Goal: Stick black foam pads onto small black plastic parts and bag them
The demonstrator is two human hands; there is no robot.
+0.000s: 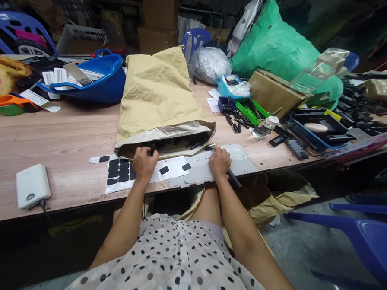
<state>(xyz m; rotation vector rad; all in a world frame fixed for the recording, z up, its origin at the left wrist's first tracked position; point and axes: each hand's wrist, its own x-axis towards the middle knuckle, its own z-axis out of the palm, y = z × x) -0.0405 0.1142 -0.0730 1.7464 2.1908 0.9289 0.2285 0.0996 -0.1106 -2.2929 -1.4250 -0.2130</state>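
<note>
My left hand [144, 162] is at the mouth of a large tan paper sack [157, 91], its fingers curled together. A bit of black shows at its fingertips, too small to make out. In my right hand [220, 163] is a black stick-like tool [234, 179] with a small metal head, closed in the fingers over a grey sheet [241, 158]. The sack lies flat, its opening towards me, with dark pieces inside. Beneath my left wrist lies a white backing sheet [153, 175] with several black rounded stickers [123, 174].
A blue basin [109, 82] with white boxes stands at the back left. At the front left lies a white power bank [32, 186]. To the right are a green tray [252, 111], a clear bottle [264, 128], a cardboard box [270, 93] and a blue tray [310, 136] with black parts.
</note>
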